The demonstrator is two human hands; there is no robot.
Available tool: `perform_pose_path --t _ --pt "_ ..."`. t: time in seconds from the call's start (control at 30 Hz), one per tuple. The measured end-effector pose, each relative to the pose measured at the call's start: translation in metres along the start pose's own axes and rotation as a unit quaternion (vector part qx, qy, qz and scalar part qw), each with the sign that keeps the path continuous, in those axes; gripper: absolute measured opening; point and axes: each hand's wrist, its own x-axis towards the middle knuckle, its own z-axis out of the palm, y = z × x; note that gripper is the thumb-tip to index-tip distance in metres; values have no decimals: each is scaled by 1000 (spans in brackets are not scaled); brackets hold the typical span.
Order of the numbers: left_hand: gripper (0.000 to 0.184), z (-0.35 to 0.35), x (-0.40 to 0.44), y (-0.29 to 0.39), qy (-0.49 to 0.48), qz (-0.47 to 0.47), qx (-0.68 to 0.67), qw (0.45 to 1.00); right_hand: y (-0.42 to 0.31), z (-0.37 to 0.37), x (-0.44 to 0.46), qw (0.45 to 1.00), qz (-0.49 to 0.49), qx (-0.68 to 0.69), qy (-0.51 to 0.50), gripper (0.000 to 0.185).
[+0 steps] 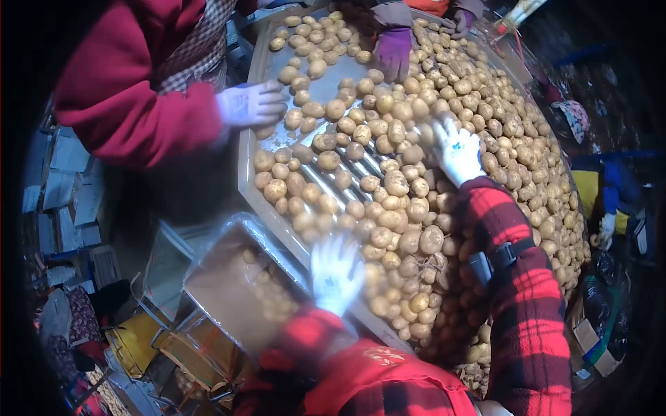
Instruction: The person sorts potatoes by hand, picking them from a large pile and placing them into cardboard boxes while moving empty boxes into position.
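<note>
Pale grey, flat-sided rectangular blocks (69, 188) stand stacked along the left side. Dark brown floor (610, 104) shows at upper right, and brown cardboard (586, 336) at lower right. Bright light hits the middle; the surroundings lie in shadow.

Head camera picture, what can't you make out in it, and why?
In the head view:
Left hand: blur smears its fingertips; contact with the potatoes is unclear.
Right hand: its fingertips are blurred among the potatoes.
Metal slats: partly hidden by potatoes lying on them.
Maroon sleeve: its wearer's head is cut off by the top edge.
</note>
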Motion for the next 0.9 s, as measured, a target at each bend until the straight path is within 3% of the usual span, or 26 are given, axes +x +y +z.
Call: perform_pose_path --t 0.07,0.13,0.2,0.27,0.33,0.47,0.53,0.6,0.63,0.73,0.8,0.83,0.9 --pt "34 2 -2 0 3 -5 1 1000 6 -2 3 999 6 41 13 59" --pt "34 3 -3 -1 4 -4 2 1000 -9 -26 -18 988 -53 135 51 61" --pt "33 2 -3 0 8 -1 -5 1000 -37 -41 -57 974 -70 211 -49 70" --pt "32 0 -2 0 4 6 -5 1000 -59 -27 -85 991 -34 92 -86 81" --pt "32 0 0 3 6 14 -2 1000 -55 -8 -53 967 39 228 -111 90" --pt "30 -4 2 5 2 12 6 1000 -65 1 15 963 152 187 -124 88" --pt "30 -3 2 6 5 3 19 1000 -71 -6 42 960 153 182 -148 79" --pt "30 -2 3 6 8 2 24 1000 -92 14 56 968 160 178 -75 72" --pt "30 -3 2 6 5 2 25 1000 -103 0 57 953 188 214 -104 67" --pt "30 -1 2 6 18 6 30 999 -122 6 28 961 104 253 -41 67" --pt "29 0 2 7 14 7 33 999 -127 -25 6 969 45 225 -89 73" --pt "29 -1 1 7 8 2 40 999 -133 -24 -2 957 28 278 -77 78" --pt "30 2 -1 1 10 14 35 999 -161 -14 -30 952 -18 306 -2 72"
